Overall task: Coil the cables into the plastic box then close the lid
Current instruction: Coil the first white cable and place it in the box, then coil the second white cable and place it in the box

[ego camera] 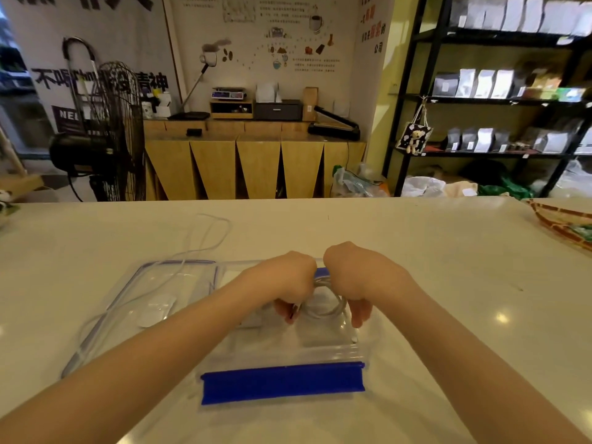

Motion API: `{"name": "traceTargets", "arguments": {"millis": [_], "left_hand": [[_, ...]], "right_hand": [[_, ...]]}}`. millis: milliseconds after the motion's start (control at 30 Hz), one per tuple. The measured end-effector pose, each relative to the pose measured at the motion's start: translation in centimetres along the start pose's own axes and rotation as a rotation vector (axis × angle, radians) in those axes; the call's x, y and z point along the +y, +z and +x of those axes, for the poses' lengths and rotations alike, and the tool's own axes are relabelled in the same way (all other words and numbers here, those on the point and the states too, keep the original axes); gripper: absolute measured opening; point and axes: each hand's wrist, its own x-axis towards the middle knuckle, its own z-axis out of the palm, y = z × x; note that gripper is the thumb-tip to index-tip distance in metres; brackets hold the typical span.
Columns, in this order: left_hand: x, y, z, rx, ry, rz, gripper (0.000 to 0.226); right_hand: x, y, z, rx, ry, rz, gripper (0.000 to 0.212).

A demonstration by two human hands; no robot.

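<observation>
Both hands, left hand (288, 283) and right hand (352, 280), pinch the coiled cable (326, 302) over the open plastic box (320, 350) near centre; best keep loops tight, lower flat, lid (134, 290) lying left.

Two bare forearms entering from the lower edge, no sleeves in view, no watch, bracelet or rings visible, left hand (285, 283) and right hand (355, 277) ungloved, fingernails short where they showed
</observation>
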Motion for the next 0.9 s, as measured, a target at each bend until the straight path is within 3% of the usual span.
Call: {"name": "traceTargets", "arguments": {"millis": [100, 233, 367, 567, 767, 900], "left_hand": [[0.1, 0.3, 0.4, -0.016, -0.029, -0.019, 0.033], [0.1, 0.4, 0.4, -0.006, -0.037, -0.054, 0.027], [-0.1, 0.1, 0.1, -0.018, -0.024, -0.080, 0.027], [-0.4, -1.0, -1.4, 0.010, 0.029, -0.026, 0.027], [-2.4, -4.0, -4.9, 0.080, 0.104, -0.164, 0.026], [-6.0, -7.0, -7.7, 0.137, 0.058, -0.290, 0.021]], "right_hand": [[-0.4, -0.1, 0.3, -0.018, -0.002, -0.058, 0.008], [-0.4, -0.1, 0.2, 0.043, -0.054, -0.042, 0.026], [0.0, -0.2, 0.2, 0.032, -0.085, 0.001, 0.023], [1.3, -1.3, -0.6, -0.010, -0.222, 0.294, 0.027], [2.6, -2.4, -1.2, 0.232, -0.330, 0.514, 0.020], [1.2, -2.3, -1.6, 0.290, -0.414, 0.593, 0.017]]}}
